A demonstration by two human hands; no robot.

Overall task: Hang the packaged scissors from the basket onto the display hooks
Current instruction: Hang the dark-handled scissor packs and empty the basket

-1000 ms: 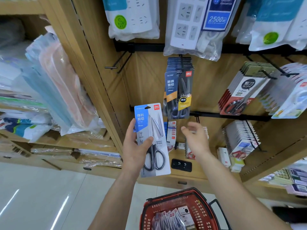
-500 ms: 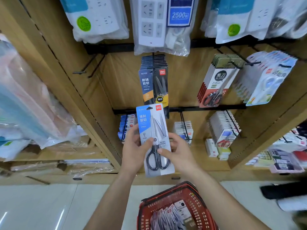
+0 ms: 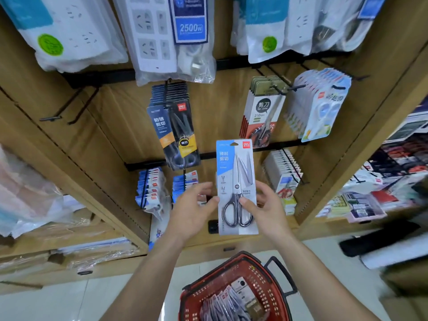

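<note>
I hold one packaged scissors [image 3: 236, 186], a blue and grey card with steel blades and black handles, upright in front of the wooden display. My right hand [image 3: 266, 209] grips its lower right side, thumb on the front beside the handles and fingers behind. My left hand [image 3: 192, 209] has relaxed, spread fingers, and only its thumb tip touches the card's left edge. The red basket [image 3: 273, 288] stands on the floor below with several more scissor packs [image 3: 222, 304] inside. A bare black double hook [image 3: 69, 112] juts out at the upper left.
Dark scissor packs [image 3: 176, 133] hang on a hook left of the held card, red-edged ones [image 3: 261, 112] and light blue ones [image 3: 322, 105] to the right. Bagged power strips [image 3: 171, 35] hang above. Small packs [image 3: 150, 188] fill the lower hooks.
The pack passed from my left hand's grip into my right hand and shifted to the right. My left hand loosened to a thumb touch on the edge. The view swung right.
</note>
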